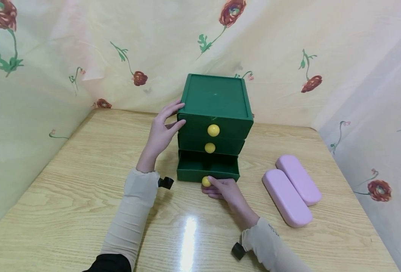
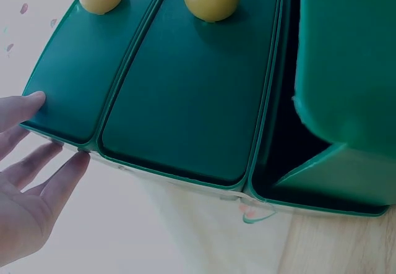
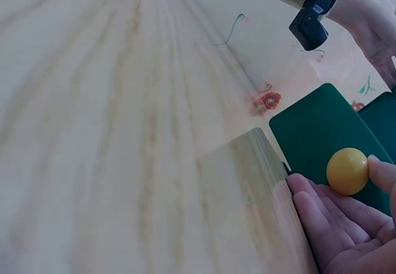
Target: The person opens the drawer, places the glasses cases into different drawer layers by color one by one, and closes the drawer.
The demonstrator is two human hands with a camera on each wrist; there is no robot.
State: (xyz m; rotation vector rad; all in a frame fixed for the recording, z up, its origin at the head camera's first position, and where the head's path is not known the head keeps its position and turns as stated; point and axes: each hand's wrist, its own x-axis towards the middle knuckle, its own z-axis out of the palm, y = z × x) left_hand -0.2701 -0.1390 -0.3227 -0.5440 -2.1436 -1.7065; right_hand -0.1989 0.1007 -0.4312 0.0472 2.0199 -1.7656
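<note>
Green plastic three-drawer cabinet with its lowest drawer standing open

At the left of the frame, pale cloth printed with red flowers borders a light wood-grained desk. Left of centre, the left hand rests against the cabinet's upper left corner, fingers spread: the thumb lies on the front of the top drawer, the others along the side, as the left wrist view shows.

The cabinet stands at the centre of the frame, toward the desk's far edge. The lowest drawer is partway out, while the top drawer and the middle drawer sit closed; whether the lowest one is being drawn out or pushed in cannot be told, so how much of that movement is left is uncertain. The cabinet looks boxy and smooth, with a raised rim round its flat top and a round yellow knob on each drawer front; the lowest drawer is shallow, its back in shadow.

Just right of centre, the right hand pinches the lowest knob, its thumb on the right side and its other fingers beneath. Farther right, two lilac, round-ended, oblong objects lie side by side, apart from the cabinet.
</note>
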